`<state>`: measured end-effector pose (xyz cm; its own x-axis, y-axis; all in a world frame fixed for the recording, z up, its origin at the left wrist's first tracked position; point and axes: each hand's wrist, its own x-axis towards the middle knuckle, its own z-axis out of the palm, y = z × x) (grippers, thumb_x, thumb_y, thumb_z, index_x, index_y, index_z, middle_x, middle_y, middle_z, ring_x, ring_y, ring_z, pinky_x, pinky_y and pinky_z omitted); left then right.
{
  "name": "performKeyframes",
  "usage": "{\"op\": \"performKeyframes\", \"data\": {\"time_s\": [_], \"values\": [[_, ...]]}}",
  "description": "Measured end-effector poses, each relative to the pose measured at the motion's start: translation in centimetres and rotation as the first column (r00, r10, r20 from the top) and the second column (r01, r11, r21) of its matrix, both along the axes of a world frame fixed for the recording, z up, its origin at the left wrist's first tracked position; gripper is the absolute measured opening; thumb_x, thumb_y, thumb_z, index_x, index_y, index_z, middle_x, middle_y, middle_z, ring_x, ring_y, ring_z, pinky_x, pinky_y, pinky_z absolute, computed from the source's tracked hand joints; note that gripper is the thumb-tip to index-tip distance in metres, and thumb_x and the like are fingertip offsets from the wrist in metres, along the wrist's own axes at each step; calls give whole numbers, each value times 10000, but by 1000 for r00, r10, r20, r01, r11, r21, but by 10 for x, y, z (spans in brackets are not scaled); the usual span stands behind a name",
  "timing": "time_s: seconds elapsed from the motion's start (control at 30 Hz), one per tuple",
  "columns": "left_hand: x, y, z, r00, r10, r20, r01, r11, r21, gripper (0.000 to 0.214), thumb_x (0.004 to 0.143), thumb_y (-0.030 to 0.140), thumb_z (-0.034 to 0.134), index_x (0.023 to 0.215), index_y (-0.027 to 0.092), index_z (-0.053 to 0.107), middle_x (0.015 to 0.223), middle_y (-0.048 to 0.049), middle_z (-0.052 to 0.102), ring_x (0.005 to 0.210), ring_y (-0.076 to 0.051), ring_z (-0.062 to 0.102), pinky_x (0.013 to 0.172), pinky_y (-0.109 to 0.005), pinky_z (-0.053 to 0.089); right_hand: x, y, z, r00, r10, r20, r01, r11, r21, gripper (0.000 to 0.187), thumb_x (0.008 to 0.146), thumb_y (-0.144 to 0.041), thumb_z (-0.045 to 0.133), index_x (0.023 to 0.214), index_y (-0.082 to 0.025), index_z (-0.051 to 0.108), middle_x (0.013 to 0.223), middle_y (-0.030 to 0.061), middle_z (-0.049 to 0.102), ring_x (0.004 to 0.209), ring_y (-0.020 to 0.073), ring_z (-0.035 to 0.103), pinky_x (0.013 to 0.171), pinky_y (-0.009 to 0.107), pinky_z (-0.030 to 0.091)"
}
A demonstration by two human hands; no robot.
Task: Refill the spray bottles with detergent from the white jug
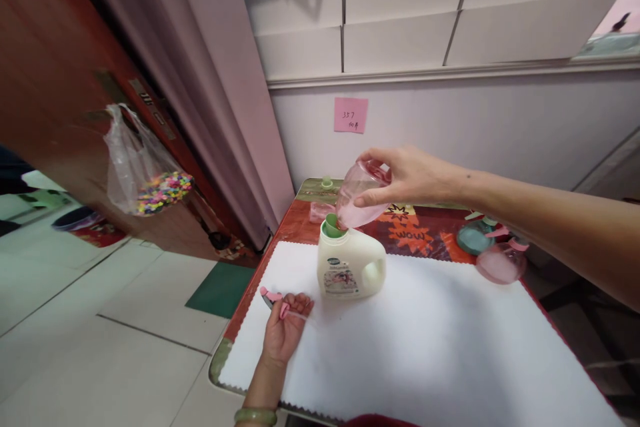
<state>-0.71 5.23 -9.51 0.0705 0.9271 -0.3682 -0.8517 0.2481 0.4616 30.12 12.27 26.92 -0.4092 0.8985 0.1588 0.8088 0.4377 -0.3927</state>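
Observation:
My right hand (pixel 400 177) grips a clear pink bottle (pixel 357 197) from above. The bottle is tilted, its mouth down at the green opening (pixel 332 225) of a white detergent jug (pixel 350 267); whether liquid is flowing I cannot tell. The jug stands upright on a white mat, its handle to the right. Low on the left, my left hand (pixel 285 337) lies palm up on the mat, fingers curled round a pink spray head (pixel 273 295) with a thin clear tube pointing right.
A blue spray bottle (pixel 475 237) and a pink one (pixel 501 261) stand at the table's right edge. Behind the jug are a small clear pink piece (pixel 321 211) and a green cap (pixel 327 181). A bag of colourful bits (pixel 163 192) hangs from the door at left.

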Motion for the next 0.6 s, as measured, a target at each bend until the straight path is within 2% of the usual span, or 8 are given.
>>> {"op": "performKeyframes", "data": {"time_s": [0.1, 0.2, 0.3, 0.37, 0.4, 0.47, 0.53, 0.6], "values": [[0, 0, 2, 1000, -2, -7, 2, 1000, -3, 249, 827, 342, 741, 689, 170, 626, 857, -104, 711, 903, -245, 709, 1019, -501, 533, 2, 2, -1, 1000, -8, 0, 8, 1000, 5, 547, 759, -600, 728, 1126, -202, 656, 929, 52, 685, 772, 198, 603, 670, 298, 413], [1, 0, 4, 1000, -5, -17, 5, 1000, -7, 248, 837, 340, 730, 691, 169, 626, 858, -103, 712, 903, -244, 708, 1023, -503, 530, 11, 3, -8, 998, -45, -45, 43, 998, -52, 588, 737, -606, 756, 1162, -214, 650, 1006, 71, 703, 829, 227, 635, 698, 321, 463], [3, -1, 7, 1000, -1, -29, 1, 1000, -16, 267, 853, 350, 716, 683, 169, 619, 853, -102, 713, 897, -241, 707, 1014, -500, 533, 28, 0, -30, 956, -145, -256, 100, 978, -182, 606, 732, -612, 771, 1190, -235, 648, 1125, 97, 718, 929, 265, 677, 749, 353, 536], [4, -1, 11, 999, 7, -35, -7, 1000, -21, 280, 859, 354, 712, 674, 169, 611, 849, -102, 712, 876, -236, 705, 982, -484, 549, 42, -7, -57, 840, -245, -483, 90, 942, -323, 569, 766, -596, 752, 1200, -244, 645, 1180, 111, 723, 987, 276, 699, 772, 364, 581], [5, -2, 15, 999, 11, -38, -12, 1000, -22, 288, 861, 352, 711, 666, 169, 604, 837, -98, 708, 856, -229, 703, 960, -469, 558, 48, -13, -74, 735, -308, -604, 57, 915, -398, 542, 791, -586, 729, 1204, -246, 642, 1190, 115, 728, 984, 275, 712, 760, 368, 599], [6, -2, 25, 999, 21, -43, -22, 1000, -20, 303, 858, 334, 716, 640, 170, 583, 797, -83, 689, 801, -210, 693, 912, -431, 572, 55, -30, -111, 498, -413, -763, -109, 843, -527, 490, 868, -589, 627, 1239, -270, 636, 1228, 111, 725, 960, 270, 734, 727, 397, 630], [9, -1, 43, 998, 30, -50, -30, 1000, -6, 319, 848, 312, 725, 614, 171, 560, 767, -73, 668, 756, -199, 678, 867, -405, 578, 57, -52, -150, 314, -463, -829, -240, 806, -541, 438, 907, -597, 558, 1179, -272, 672, 1189, 114, 741, 867, 256, 749, 652, 390, 640], [13, 1, 67, 998, 43, -55, -42, 999, 20, 335, 843, 320, 730, 606, 173, 545, 765, -70, 653, 740, -197, 663, 831, -393, 577, 52, -78, -185, 216, -462, -860, -283, 814, -508, 450, 909, -590, 558, 1231, -291, 657, 1174, 128, 746, 826, 262, 754, 613, 396, 643]]}}
